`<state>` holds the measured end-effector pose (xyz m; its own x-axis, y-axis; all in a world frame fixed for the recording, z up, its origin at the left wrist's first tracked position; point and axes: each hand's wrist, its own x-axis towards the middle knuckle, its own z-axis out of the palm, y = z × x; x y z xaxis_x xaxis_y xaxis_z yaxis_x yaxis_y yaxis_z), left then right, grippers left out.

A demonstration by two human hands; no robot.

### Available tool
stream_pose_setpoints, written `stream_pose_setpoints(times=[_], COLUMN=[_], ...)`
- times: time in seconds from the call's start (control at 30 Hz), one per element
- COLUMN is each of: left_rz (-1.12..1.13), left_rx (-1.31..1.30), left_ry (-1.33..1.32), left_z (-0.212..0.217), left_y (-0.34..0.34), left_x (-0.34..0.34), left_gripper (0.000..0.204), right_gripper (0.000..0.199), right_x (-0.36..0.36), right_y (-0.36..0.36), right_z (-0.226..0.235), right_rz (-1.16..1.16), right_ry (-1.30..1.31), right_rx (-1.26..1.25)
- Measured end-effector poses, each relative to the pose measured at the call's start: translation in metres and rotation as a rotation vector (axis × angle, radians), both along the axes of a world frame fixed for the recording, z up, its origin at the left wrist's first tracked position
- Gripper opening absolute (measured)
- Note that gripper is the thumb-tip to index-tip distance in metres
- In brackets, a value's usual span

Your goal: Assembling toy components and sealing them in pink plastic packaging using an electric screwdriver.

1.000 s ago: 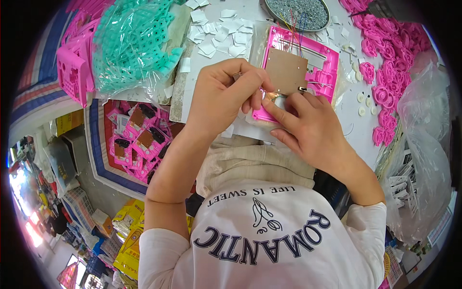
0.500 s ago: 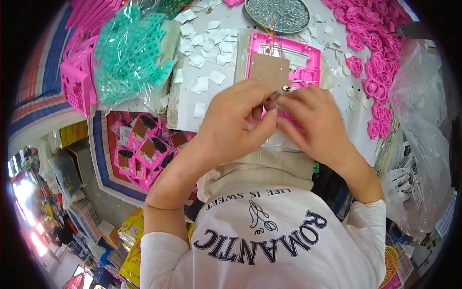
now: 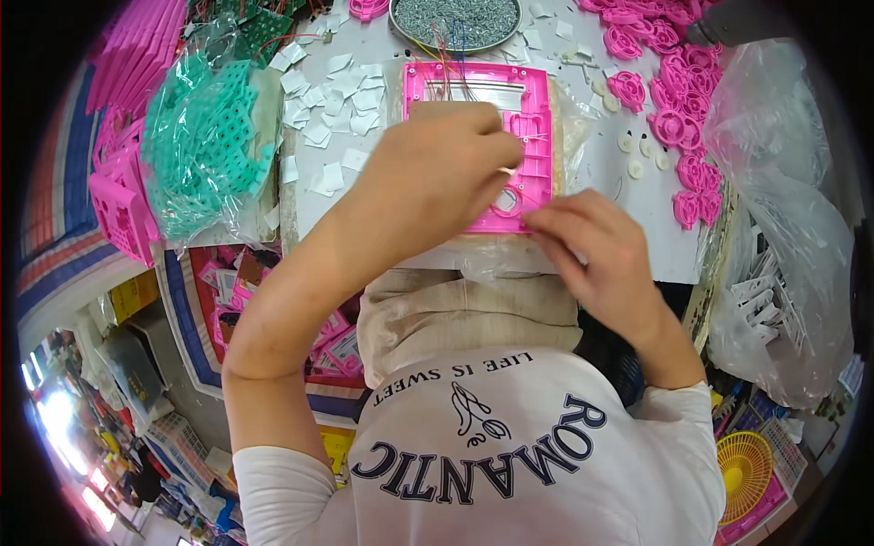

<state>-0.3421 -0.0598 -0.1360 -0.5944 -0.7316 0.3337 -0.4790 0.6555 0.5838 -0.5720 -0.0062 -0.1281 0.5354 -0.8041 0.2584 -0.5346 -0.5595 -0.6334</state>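
A pink plastic casing lies on the table in front of me, its ribbed inside facing up. My left hand is over the casing's left and middle part with its fingers curled and closed. Whatever those fingers hold is hidden beneath the hand. At the casing's near right corner, my right hand has its fingertips and thumb closed on the edge. Thin red and blue wires rise from the far end of the casing. Part of a brown board shows beside my left hand.
Beyond the casing stands a round tray of small metal screws. White paper squares lie to the left, near a bag of green plastic parts. Pink ring parts and a clear plastic bag are on the right.
My hands have moved apart: the left went forward over the casing, the right to its near corner. The view has shifted, so the table's things appear further left.
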Motion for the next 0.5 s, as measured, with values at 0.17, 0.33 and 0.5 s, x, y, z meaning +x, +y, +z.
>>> stream_pose_setpoints(times=[0.17, 0.33, 0.5], left_rz=[-0.234, -0.277, 0.240], left_rx=[-0.065, -0.011, 0.230], left_ry=[-0.263, -0.400, 0.092], left_z=[-0.005, -0.017, 0.001], left_y=[-0.010, -0.010, 0.006], left_x=[-0.021, -0.033, -0.022], left_gripper=[0.021, 0.019, 0.033], right_gripper=[0.029, 0.024, 0.020], right_x=[0.013, 0.005, -0.004], right_y=[0.016, 0.010, -0.003], right_z=[-0.011, -0.016, -0.013], right_rz=[-0.068, -0.084, -0.004], right_ry=[0.031, 0.017, 0.064], right_rx=[-0.131, -0.184, -0.199])
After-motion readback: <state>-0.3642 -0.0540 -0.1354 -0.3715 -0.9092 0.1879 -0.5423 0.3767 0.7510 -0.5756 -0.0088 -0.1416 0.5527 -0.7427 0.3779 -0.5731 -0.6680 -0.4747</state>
